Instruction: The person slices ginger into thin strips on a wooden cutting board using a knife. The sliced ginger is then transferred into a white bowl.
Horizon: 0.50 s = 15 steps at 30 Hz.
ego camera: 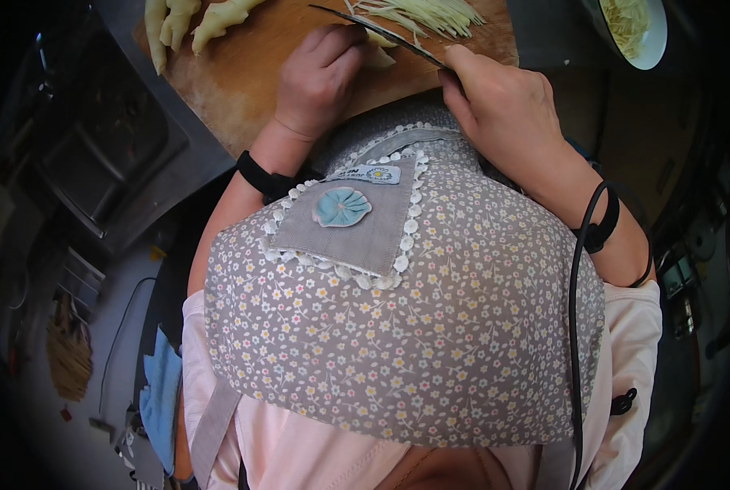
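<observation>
My right hand (503,95) grips the handle end of a kitchen knife (380,30). Its dark, narrow-looking blade points up and left, close beside the fingers of my left hand (325,79). Those fingers are curled down on a piece of peeled ginger (378,59), which is partly covered by the hand and the blade. Under both lies a wooden cutting board (236,92). Thin ginger shreds (429,15) are heaped beyond the knife at the top edge. Several whole peeled ginger roots (218,24) rest at the board's upper left.
A white bowl (654,46) with shredded ginger stands at the upper right. Left of the board is a dark metal sink (83,171). A broom (68,355) and a blue cloth (160,392) are lower left. A black cable (576,318) runs along my right arm.
</observation>
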Each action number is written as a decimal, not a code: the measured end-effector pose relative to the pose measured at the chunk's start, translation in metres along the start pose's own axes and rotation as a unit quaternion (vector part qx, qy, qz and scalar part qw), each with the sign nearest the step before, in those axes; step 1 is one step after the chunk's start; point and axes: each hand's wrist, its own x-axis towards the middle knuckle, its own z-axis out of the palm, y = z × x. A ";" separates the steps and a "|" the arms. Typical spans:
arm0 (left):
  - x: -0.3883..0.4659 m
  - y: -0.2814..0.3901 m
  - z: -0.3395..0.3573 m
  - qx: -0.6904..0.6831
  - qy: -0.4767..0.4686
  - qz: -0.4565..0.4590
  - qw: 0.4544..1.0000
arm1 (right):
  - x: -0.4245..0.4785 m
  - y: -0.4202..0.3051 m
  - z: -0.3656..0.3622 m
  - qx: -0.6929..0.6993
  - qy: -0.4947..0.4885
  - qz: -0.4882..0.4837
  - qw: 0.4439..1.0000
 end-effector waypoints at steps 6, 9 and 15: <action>0.003 0.001 0.000 -0.003 -0.002 0.006 1.000 | 0.004 0.003 0.020 -0.024 -0.002 0.008 1.000; 0.002 -0.002 0.003 -0.004 0.007 0.009 1.000 | 0.013 0.008 0.026 0.009 0.027 0.012 1.000; -0.001 0.000 0.003 -0.003 0.007 0.003 1.000 | 0.001 0.002 0.003 0.014 -0.003 0.016 1.000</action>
